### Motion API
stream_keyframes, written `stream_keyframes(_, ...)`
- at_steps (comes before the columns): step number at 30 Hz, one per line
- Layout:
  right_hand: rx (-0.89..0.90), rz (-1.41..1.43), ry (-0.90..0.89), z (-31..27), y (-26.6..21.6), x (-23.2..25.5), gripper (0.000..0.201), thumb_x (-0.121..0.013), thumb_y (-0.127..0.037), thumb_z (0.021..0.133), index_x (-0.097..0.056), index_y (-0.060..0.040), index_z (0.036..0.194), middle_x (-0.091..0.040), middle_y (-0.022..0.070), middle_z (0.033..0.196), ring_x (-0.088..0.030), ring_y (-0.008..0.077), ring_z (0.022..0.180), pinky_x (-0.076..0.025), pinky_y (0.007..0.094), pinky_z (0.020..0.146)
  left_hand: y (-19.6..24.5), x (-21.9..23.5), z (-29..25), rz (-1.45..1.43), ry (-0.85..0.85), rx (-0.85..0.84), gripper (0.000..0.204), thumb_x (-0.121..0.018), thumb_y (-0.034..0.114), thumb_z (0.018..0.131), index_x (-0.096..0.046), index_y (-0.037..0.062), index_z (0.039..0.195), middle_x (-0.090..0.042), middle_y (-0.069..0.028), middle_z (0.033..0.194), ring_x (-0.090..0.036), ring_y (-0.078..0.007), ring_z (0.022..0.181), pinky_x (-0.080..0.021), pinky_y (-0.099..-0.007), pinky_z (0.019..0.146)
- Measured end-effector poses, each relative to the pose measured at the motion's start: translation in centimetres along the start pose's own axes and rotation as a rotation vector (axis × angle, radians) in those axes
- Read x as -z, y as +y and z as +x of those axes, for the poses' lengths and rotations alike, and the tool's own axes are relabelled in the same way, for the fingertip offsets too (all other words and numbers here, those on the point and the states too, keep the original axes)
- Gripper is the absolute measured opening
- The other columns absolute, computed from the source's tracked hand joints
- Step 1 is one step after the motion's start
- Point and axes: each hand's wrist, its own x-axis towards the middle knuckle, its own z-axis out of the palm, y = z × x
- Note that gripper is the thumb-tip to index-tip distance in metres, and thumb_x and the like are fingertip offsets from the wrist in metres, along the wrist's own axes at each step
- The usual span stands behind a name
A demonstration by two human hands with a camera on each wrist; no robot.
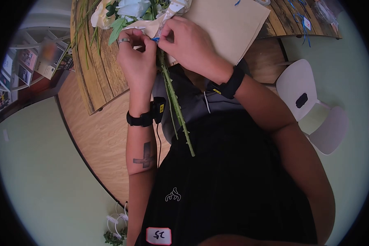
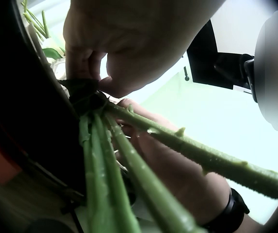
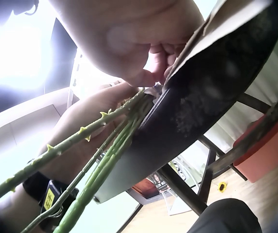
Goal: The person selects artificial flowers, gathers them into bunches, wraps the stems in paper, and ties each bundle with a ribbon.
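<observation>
A wrapped bouquet lies at the table's near edge, with a pale blue rose (image 1: 133, 8) and a cream flower (image 1: 100, 16) among green leaves. Patterned wrapping paper (image 1: 177, 9) surrounds the blooms. Where the paper narrows, my left hand (image 1: 136, 59) and right hand (image 1: 190, 45) meet from either side, fingers curled and thumbs inward, pinching a thin blue ribbon (image 1: 155, 39). Below them the thorny green stems (image 1: 174, 102) hang past the table edge toward my lap. Both wrist views show these stems (image 2: 143, 179) (image 3: 76, 141) close up, partly hiding the far hand.
Large brown paper sheets (image 1: 229, 28) lie right of the bouquet, overhanging the wooden table (image 1: 106, 78). Loose green stems (image 1: 84, 28) lie to the left. More blue ribbon (image 1: 303, 20) hangs at the right. A white chair (image 1: 297, 84) stands beyond, and an orange bin (image 3: 265, 150) sits under the table.
</observation>
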Motion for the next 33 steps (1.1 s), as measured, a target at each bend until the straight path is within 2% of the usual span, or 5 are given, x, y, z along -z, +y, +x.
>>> stream_keyframes(13, -0.052, -0.041, -0.076, 0.2, 0.0, 0.0, 0.019, -0.071, -0.02, 0.08, -0.063, -0.003, 0.085, -0.066, 0.0104, 0.085, -0.067, 0.0306, 0.077, -0.052, 0.0424, 0.068, -0.7, -0.7, -0.6, 0.022, 0.04, 0.028, 0.014, -0.065, -0.003, 0.088, -0.055, -0.0011, 0.098, -0.064, -0.0101, 0.083, -0.063, -0.0159, 0.072, -0.054, -0.0303, 0.067)
stream_keyframes(26, -0.049, -0.084, -0.039, 0.0, -0.1, -0.4, 0.019, -0.072, -0.017, 0.079, -0.062, -0.0022, 0.084, -0.065, 0.0112, 0.084, -0.066, 0.0321, 0.074, -0.052, 0.0432, 0.066, -1.2, -0.8, -0.7, -0.025, 0.071, 0.047, 0.014, -0.065, -0.002, 0.087, -0.056, -0.0015, 0.097, -0.063, -0.008, 0.081, -0.06, -0.0133, 0.069, -0.052, -0.029, 0.065)
stream_keyframes(29, -0.011, -0.05, -0.024, 0.2, -0.1, 0.2, 0.019, -0.072, -0.018, 0.08, -0.063, -0.0017, 0.084, -0.065, 0.0109, 0.083, -0.067, 0.0298, 0.074, -0.053, 0.0418, 0.066, -0.8, -0.4, -0.6, 0.026, 0.045, 0.032, 0.013, -0.064, -0.001, 0.089, -0.057, -0.0015, 0.1, -0.064, -0.0084, 0.083, -0.061, -0.0138, 0.07, -0.052, -0.0294, 0.064)
stream_keyframes(32, -0.043, -0.005, -0.099, 0.2, -0.2, 0.8, 0.019, -0.071, -0.017, 0.085, -0.067, 0.0003, 0.09, -0.067, 0.0112, 0.085, -0.069, 0.0239, 0.074, -0.053, 0.0363, 0.066, 0.3, 0.8, -0.8, -0.064, 0.041, 0.03, 0.013, -0.064, 0.001, 0.092, -0.058, -0.0013, 0.104, -0.064, -0.009, 0.09, -0.062, -0.0134, 0.077, -0.052, -0.0294, 0.067)
stream_keyframes(33, -0.075, 0.125, -0.107, 0.2, -0.1, 1.0, 0.018, -0.07, -0.016, 0.088, -0.068, 0.0012, 0.094, -0.068, 0.0103, 0.086, -0.069, 0.0199, 0.075, -0.053, 0.0329, 0.067, 0.9, 1.6, -1.2, -0.027, 0.042, 0.046, 0.013, -0.064, 0.003, 0.094, -0.059, -0.001, 0.105, -0.064, -0.0091, 0.093, -0.062, -0.0132, 0.08, -0.052, -0.0294, 0.07)
